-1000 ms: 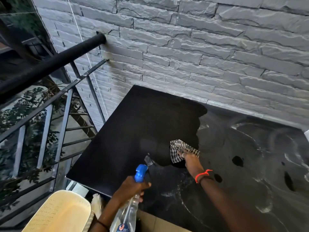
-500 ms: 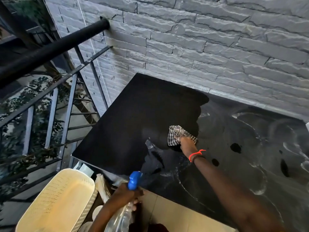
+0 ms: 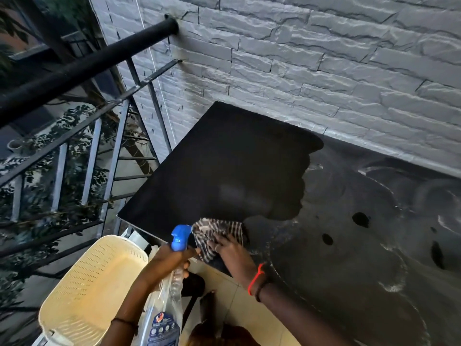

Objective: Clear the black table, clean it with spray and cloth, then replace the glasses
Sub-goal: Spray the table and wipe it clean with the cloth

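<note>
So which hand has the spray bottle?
The left hand, gripping the bottle by its neck; the right hand presses the cloth on the table.

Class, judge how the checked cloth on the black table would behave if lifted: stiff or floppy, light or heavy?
Probably floppy: the checked cloth bunches in folds under the right hand. Likely light: it looks thin. Possibly damp: the black table shows wet streaks.

Black table: left part dark, matte; right part bearing pale swirled streaks, possibly wet film. Checked cloth at near edge.
</note>
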`<state>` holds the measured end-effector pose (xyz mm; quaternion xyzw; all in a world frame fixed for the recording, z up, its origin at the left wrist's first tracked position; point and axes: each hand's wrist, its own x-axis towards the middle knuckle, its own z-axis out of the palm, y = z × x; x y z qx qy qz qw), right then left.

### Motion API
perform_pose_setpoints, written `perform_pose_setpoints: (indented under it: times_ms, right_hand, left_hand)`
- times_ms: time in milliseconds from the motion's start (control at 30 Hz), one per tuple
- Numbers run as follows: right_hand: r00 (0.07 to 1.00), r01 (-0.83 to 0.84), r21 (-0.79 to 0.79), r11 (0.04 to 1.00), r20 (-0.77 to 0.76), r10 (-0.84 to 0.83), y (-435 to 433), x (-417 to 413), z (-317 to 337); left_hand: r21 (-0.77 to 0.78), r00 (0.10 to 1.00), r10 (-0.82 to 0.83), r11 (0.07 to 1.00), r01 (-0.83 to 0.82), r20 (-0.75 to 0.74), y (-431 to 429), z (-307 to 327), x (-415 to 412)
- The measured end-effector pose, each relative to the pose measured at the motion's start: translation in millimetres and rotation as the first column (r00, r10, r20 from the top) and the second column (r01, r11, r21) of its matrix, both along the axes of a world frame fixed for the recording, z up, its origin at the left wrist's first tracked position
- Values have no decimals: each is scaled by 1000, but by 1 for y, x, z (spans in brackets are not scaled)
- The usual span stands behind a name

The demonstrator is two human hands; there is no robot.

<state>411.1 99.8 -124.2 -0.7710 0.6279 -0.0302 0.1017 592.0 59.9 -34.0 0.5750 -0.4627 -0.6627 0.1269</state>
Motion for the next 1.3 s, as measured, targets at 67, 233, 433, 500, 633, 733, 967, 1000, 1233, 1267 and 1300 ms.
perform_pose_setpoints:
  times_ms: [67, 233, 433, 500, 633, 733, 967, 1000, 1233, 1267, 1300]
  right_hand:
    - [1000, -4, -64, 998, 30, 6, 33, -8, 8]
    - [986, 103, 63, 993, 128, -110, 69, -62, 19]
    - [922, 302, 130, 944, 212, -324, 3, -99, 24]
    - [926, 308, 98, 946, 197, -322, -21, -80, 27]
    - [949, 220, -12, 975, 236, -211, -37, -15, 35]
    - [973, 136, 32, 990, 183, -139, -27, 26, 24]
    - [966, 138, -6, 990, 219, -134, 65, 17, 9]
    - [949, 195, 41, 980, 243, -199, 74, 6, 16]
    - [889, 404, 79, 911, 202, -412, 12, -33, 26]
    - [895, 396, 70, 916, 195, -402, -2, -24, 28]
    - [902, 382, 64, 922, 193, -387, -15, -10, 31]
  left_hand:
    - [1, 1000, 14, 1000, -14, 1, -4, -1, 4]
    - [15, 999, 31, 999, -31, 17, -9, -1, 19]
    - [-13, 997, 21, 1000, -20, 74, -8, 4, 34]
    - [-23, 996, 26, 999, -24, 86, -10, 8, 39]
    - [-23, 994, 26, 999, -24, 108, -18, 10, 52]
    - [-8, 995, 28, 1000, -28, 95, -25, 12, 61]
    - [-19, 997, -6, 1000, 8, 78, -34, 17, 79]
    - [-19, 997, -14, 1000, 15, 74, -36, 18, 82]
    - [-10, 996, -43, 999, 44, 84, -42, 10, 94]
    - [-7, 995, -50, 999, 51, 85, -42, 9, 93]
    - [-4, 995, -59, 998, 60, 83, -43, 8, 93]
